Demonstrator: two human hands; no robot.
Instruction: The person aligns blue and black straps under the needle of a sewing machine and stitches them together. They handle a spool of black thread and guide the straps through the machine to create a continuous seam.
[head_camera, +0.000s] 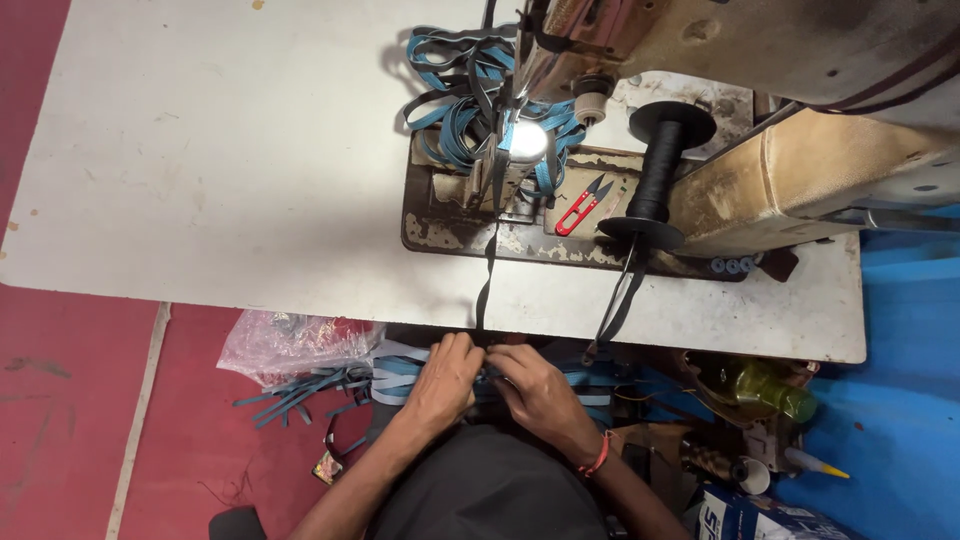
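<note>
both hands, left hand (443, 375) and right hand (530, 385), pinch blue-black straps (400, 372) together below the bench (250, 170); looks like sorting, next needs feeding one toward the sewing machine (760, 110).

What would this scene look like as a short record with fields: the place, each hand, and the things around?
Place: white sewing table seen from above, red floor beneath
Machine: worn sewing machine with a lit needle area
Left hand: below the table's near edge, fingers on blue and black straps
Right hand: beside the left, pinching the same straps; red band at the wrist
On the table: heap of sewn straps, red thread snips, black thread spool
Floor: clear plastic bag, green bottle
</note>
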